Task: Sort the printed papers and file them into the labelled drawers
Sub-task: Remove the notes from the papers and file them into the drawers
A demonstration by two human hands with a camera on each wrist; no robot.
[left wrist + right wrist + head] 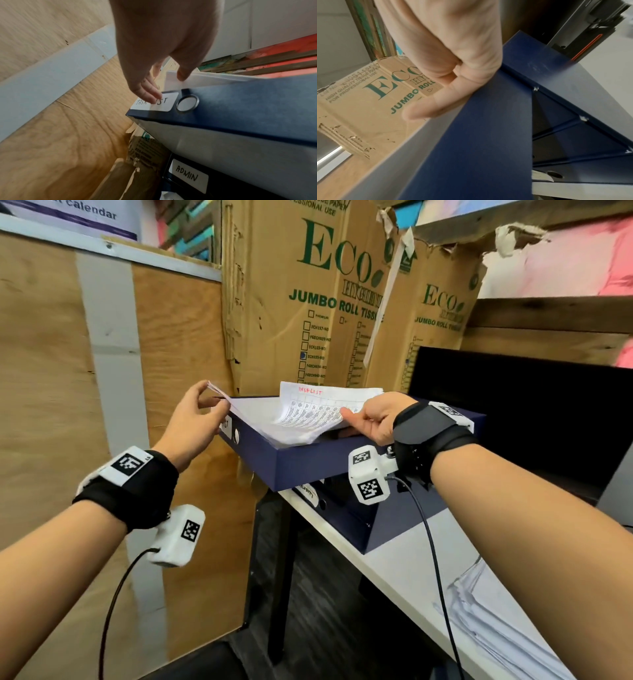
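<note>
A dark blue drawer (308, 463) stands pulled out of the blue drawer unit (394, 525) on the desk. Its front label (163, 103) reads TASK LIST in the left wrist view. A sheaf of printed papers (291, 419) lies half in the drawer, and the top sheet is headed TASK LIST in red. My left hand (214, 397) pinches the sheaf's raised left corner, its fingers (149, 94) hanging over the label. At the right edge my right hand (352, 419) pinches the top sheets, thumb on top. The thumb (426, 108) shows beside the drawer's side wall (479, 135).
Two ECO cardboard boxes (308, 302) stand right behind the drawer. A plywood wall (51, 371) closes the left. A black monitor (513, 412) sits at the right. A loose paper stack (496, 628) lies on the white desk (394, 570). A lower drawer is labelled ADMIN (188, 174).
</note>
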